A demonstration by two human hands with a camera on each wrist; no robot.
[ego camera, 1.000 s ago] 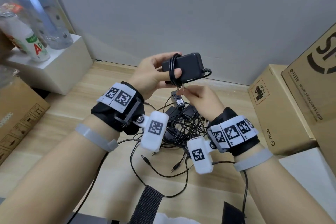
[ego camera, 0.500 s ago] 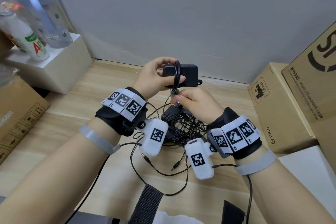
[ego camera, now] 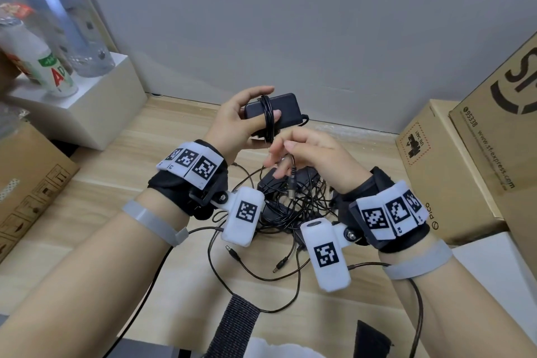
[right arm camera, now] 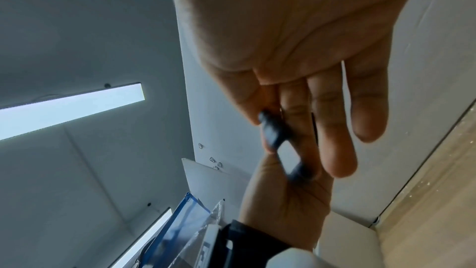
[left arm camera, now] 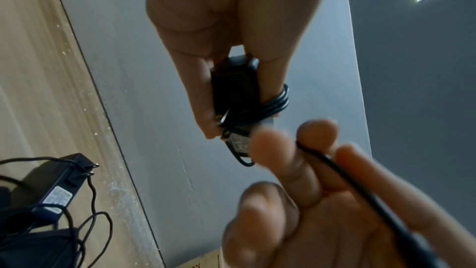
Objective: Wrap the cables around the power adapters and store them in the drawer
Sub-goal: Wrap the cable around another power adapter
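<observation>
My left hand (ego camera: 263,102) grips a black power adapter (ego camera: 286,109) above the table, thumb pressed on the turns of black cable (ego camera: 267,118) wound round its middle. Just below it, my right hand (ego camera: 286,146) pinches the cable's free end; the barrel plug (ego camera: 293,182) dangles under the fingers. In the left wrist view the adapter (left arm camera: 233,89) shows edge-on with the coils (left arm camera: 274,105) round it, and the cable (left arm camera: 335,168) runs between the right hand's fingers. The right wrist view is blurred at the pinch (right arm camera: 270,129). No drawer is in view.
A tangled pile of black adapters and cables (ego camera: 290,203) lies on the wooden table (ego camera: 116,171) under my hands. Cardboard boxes (ego camera: 453,171) stand at the right and one at the left edge. A white box (ego camera: 87,113) with bottles sits at the back left.
The left hand has turned the adapter while the right hand carried the cable round it. The right hand now sits lower and to the right, with only a short end and plug hanging.
</observation>
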